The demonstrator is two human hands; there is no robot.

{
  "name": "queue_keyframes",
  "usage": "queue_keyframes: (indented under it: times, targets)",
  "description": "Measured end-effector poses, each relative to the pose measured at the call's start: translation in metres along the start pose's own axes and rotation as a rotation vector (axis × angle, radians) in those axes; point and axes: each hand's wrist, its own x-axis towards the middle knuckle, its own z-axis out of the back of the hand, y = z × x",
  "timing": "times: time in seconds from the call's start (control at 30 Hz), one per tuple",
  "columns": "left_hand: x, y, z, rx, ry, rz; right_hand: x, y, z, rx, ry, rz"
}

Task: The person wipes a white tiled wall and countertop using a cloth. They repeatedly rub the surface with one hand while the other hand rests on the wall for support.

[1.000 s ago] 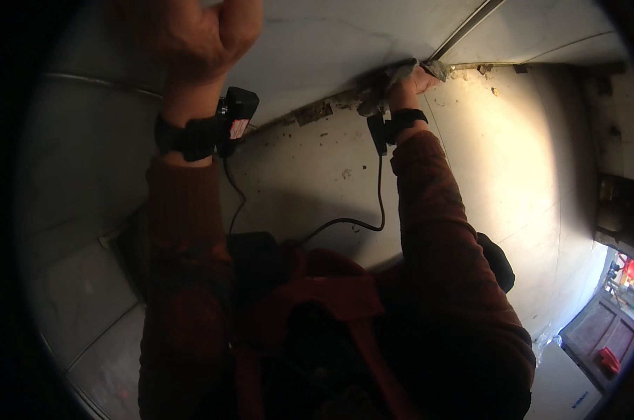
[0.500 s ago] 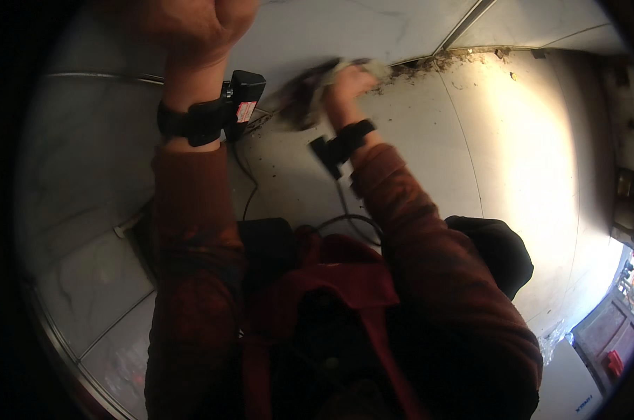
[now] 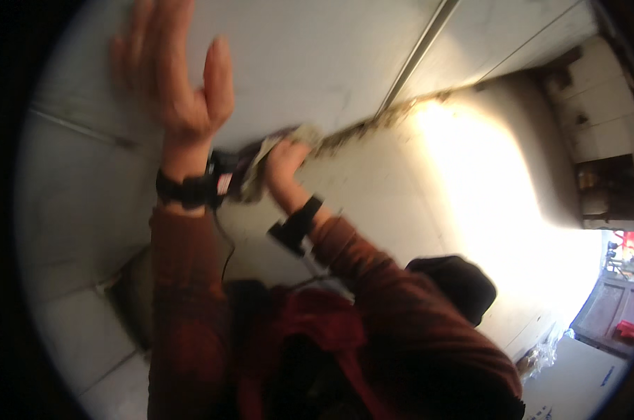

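My left hand (image 3: 175, 87) is raised against the pale tiled wall (image 3: 303, 63), fingers stretched and thumb apart, holding nothing. Whether the whole palm touches the wall is hard to tell. Lower and to the right, my right hand (image 3: 286, 168) grips a crumpled greyish cloth (image 3: 252, 185) and presses it along the corner where wall meets floor. Part of the cloth is hidden behind that hand and the device on my left wrist. Dark debris (image 3: 369, 127) lies along this corner to the right of the cloth.
Each wrist carries a black strapped device; a thin cable (image 3: 226, 241) runs from the left one. Bright light falls across the pale floor (image 3: 373, 189). A wall opening (image 3: 607, 187) sits at far right, with a white box (image 3: 576, 378), clear plastic and a red object (image 3: 628, 329) below.
The view has shifted, and my left hand now shows fully with its fingers spread. My right hand and the cloth have moved left along the corner, closer to my left wrist.
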Motion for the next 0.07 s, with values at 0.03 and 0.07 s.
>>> queue_keyframes:
  times: [0.03,0.07]
  targets:
    - [0.003,0.002,0.002,-0.021,0.025,0.011,-0.006,0.022,0.017,0.269,0.109,-0.174]
    - [0.004,0.002,-0.005,-0.089,-0.008,0.046,0.013,0.046,0.029,0.297,0.100,-0.210]
